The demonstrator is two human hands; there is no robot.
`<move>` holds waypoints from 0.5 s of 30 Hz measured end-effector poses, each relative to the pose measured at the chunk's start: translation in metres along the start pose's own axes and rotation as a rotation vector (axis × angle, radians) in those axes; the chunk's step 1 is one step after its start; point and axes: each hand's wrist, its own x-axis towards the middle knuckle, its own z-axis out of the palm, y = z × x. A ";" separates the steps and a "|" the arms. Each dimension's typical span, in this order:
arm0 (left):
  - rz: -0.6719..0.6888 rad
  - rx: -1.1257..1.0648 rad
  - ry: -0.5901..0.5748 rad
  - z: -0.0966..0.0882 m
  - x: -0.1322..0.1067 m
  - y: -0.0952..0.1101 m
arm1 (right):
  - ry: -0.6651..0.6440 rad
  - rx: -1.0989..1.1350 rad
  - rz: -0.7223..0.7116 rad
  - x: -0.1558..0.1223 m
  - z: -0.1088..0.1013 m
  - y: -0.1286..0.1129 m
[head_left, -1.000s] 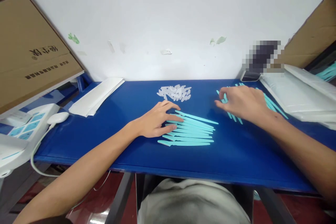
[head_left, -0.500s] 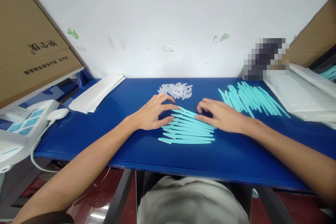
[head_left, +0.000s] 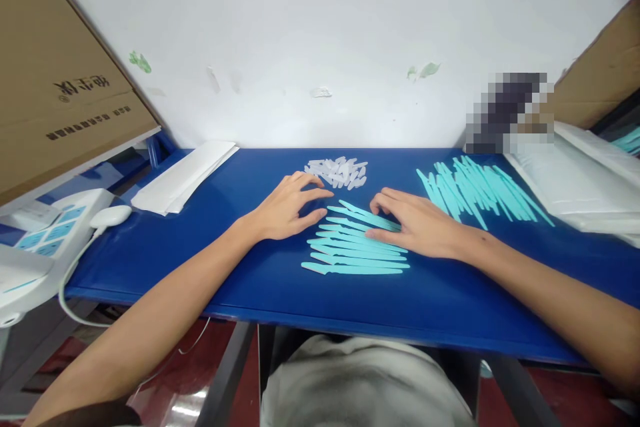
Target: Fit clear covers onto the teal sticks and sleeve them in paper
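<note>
Several turquoise eyebrow razors (head_left: 357, 259) lie in a fanned row in the middle of the blue table, their notched ends to the left. Just left of these ends is my left hand (head_left: 286, 208), thumb and fingers apart, with nothing in it. My right hand (head_left: 413, 223) rests over the right ends of the upper razors. Its fingers are bent and its thumb is apart from them, the thumb lying on the razors. The hand covers some of the handle ends. Behind the row sits a small heap of translucent plastic caps (head_left: 340, 172).
A looser pile of turquoise razors (head_left: 475, 190) lies at the right, beside white plastic packaging (head_left: 575, 180). White paper sheets (head_left: 185, 177) lie at the left. A power strip (head_left: 63, 233) with a white cable, a cardboard box (head_left: 75, 80) and a white wall (head_left: 310, 33) border the table.
My left hand has drawn slightly away to the left from the razor ends. My right thumb has shifted a little down and left over the row. The upper razors sit slightly differently.
</note>
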 end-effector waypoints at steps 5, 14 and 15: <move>-0.042 0.018 0.035 0.003 0.000 -0.005 | 0.023 -0.007 0.007 0.002 0.002 -0.001; -0.049 0.009 0.023 0.004 0.000 -0.005 | 0.039 0.000 -0.035 -0.001 0.003 -0.007; -0.049 0.009 0.023 0.004 -0.001 -0.005 | 0.037 -0.004 -0.041 -0.002 0.003 -0.007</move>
